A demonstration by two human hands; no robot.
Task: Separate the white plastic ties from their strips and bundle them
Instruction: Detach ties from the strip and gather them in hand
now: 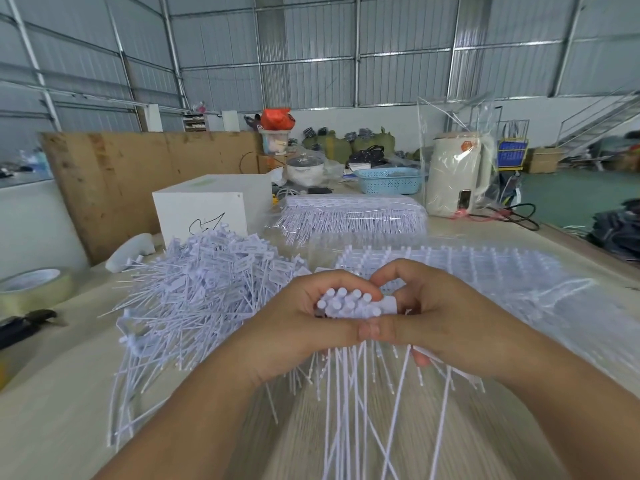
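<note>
A bundle of white plastic ties (349,304) is gripped between both hands above the near middle of the worktop (62,403), heads upward and tails hanging down and fanning toward the near edge. The left hand (304,327) is curled round the left side of the bundle, and the right hand (433,317) is curled round its right side; the two thumbs are pressed together at the front of the bundle.

Just left of the hands a loose heap of separated ties (201,285) is spread over the worktop. Behind the hands, ties on their strips (450,265) are laid flat under clear plastic film. Farther back a clear bag of tie strips (349,213) is seen, with a white box (211,209) at its left.

Toward the far edge a blue plastic basket (388,180) is placed; its contents cannot be made out. To its right a cream electric kettle (457,174) is enclosed in a clear plastic bag (426,126). Left of the basket a white pot with a glass lid (304,168) is set. At the left edge a roll of tape (34,289) is lying, with a dark tool (24,323) just in front of it.
</note>
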